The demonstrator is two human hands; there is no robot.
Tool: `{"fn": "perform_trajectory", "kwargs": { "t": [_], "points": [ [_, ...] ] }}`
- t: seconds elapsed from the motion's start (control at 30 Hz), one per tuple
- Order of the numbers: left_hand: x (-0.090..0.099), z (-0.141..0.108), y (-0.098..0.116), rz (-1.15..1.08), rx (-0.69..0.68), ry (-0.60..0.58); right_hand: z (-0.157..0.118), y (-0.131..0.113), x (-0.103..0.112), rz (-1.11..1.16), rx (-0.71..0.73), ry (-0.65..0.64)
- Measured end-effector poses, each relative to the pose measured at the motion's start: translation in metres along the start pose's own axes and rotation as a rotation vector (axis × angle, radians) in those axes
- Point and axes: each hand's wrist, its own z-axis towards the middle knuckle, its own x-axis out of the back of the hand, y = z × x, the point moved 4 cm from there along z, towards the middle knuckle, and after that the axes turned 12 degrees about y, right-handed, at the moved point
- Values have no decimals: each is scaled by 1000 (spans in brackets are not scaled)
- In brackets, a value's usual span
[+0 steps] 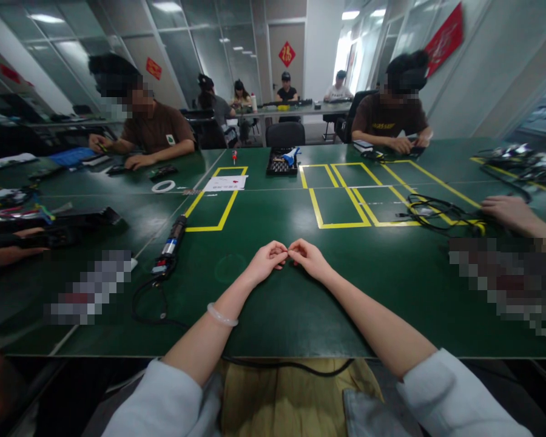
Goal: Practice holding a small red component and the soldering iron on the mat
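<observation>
My left hand and my right hand meet over the near middle of the green table. Both have curled fingers, with the thumbs and forefingers pinched where the two hands touch. Anything between these fingertips is hidden or too small to make out. A pale bracelet circles my left wrist. Left of my hands lies a black cylindrical device with a blue band, silver and red parts, and a cable.
Yellow tape rectangles mark the table. Further back are a black tray with a blue-and-white item, a red screwdriver, a paper sheet and a tape roll. Black cables lie right, near a co-worker's hand. Other people sit around.
</observation>
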Motion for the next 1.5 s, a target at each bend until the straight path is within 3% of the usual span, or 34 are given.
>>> {"fn": "perform_trajectory", "kwargs": {
  "t": [0.77,0.93,1.03,1.13,1.23,1.37,1.4,1.5],
  "points": [
    [-1,0,-2,87,-81,-49,-5,-14,5,-204,70,-4],
    [13,0,6,228,-136,-25,-3,-10,6,-196,50,-4],
    [41,-2,17,354,-217,96,-3,-9,7,-180,38,-26],
    [87,-9,28,575,-278,230,-3,-10,6,-167,34,-35],
    [149,-24,29,938,-310,384,-4,-11,6,-170,35,-38],
    [245,-51,4,1353,-101,644,-4,-12,4,-177,37,-51],
    [265,-57,-5,1398,-41,661,-5,-13,4,-181,37,-50],
    [299,-68,-31,1389,27,519,-5,-14,4,-203,41,-40]
  ]
}}
